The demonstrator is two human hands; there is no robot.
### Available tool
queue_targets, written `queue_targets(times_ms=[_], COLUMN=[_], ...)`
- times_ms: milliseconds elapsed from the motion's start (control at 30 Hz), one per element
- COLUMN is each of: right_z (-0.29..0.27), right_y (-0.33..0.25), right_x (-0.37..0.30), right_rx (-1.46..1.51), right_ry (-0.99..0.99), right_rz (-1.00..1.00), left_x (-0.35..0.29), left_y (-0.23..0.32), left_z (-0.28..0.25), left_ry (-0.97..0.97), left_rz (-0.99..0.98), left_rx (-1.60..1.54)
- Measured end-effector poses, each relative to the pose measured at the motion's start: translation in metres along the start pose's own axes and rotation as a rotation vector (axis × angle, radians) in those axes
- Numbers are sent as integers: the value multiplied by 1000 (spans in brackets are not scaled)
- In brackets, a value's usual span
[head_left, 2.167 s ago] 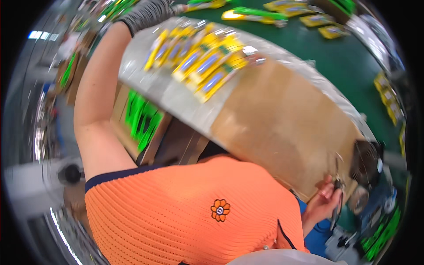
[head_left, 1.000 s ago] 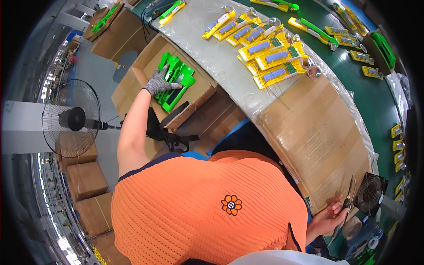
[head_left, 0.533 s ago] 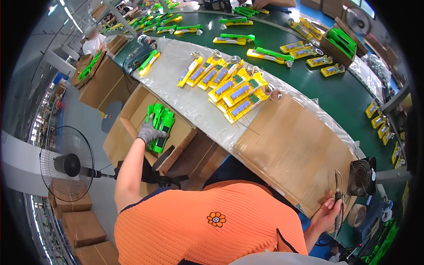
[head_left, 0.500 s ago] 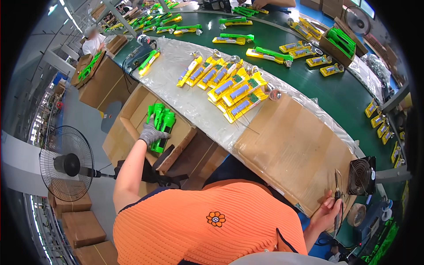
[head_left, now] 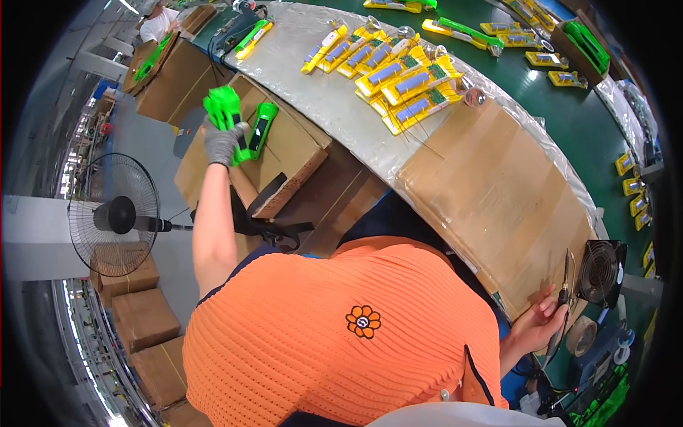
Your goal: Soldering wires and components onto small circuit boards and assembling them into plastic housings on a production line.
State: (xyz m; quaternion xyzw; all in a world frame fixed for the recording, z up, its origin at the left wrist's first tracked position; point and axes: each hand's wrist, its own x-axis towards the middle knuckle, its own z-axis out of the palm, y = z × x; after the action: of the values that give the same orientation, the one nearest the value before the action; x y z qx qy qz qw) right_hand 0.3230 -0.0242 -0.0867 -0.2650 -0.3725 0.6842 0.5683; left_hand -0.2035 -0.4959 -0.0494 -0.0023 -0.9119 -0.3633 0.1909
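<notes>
My left hand (head_left: 223,144), in a grey glove, is closed around several bright green plastic flashlight housings (head_left: 225,107) over the open cardboard box (head_left: 302,146). Another green housing (head_left: 264,127) with a dark inset lies in that box beside my hand. My bare right hand (head_left: 542,322) holds a soldering iron (head_left: 564,293) by its handle, the thin metal tip pointing up, beside a flat cardboard sheet (head_left: 491,192). On the bench ahead lie several yellow flashlight halves (head_left: 413,82) with blue batteries, small green boards, loose wires and round reflectors.
A small black fan (head_left: 599,272) and a tape roll (head_left: 582,336) stand near my right hand. Farther off, a green conveyor (head_left: 491,82) carries more flashlight parts. At left are a standing fan (head_left: 114,215), stacked cartons (head_left: 146,320) and another person (head_left: 158,25).
My left hand has shifted up and left with several green housings in its grip; one housing lies apart in the box. The view has tilted, while my right hand keeps the soldering iron.
</notes>
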Motion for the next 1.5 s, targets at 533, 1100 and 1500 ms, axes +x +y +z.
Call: queue_targets(times_ms=[533, 1100, 1500], right_z=[13, 14, 12], right_y=[3, 3, 4], right_x=[-12, -6, -6], right_rx=[91, 60, -19], right_ry=[143, 142, 199], right_rz=[-282, -190, -176], left_x=[-229, -88, 10], left_y=[410, 389, 458], left_z=[189, 227, 252], left_ry=[-1334, -809, -733], left_rz=[1579, 1266, 1254], left_rx=[67, -115, 267])
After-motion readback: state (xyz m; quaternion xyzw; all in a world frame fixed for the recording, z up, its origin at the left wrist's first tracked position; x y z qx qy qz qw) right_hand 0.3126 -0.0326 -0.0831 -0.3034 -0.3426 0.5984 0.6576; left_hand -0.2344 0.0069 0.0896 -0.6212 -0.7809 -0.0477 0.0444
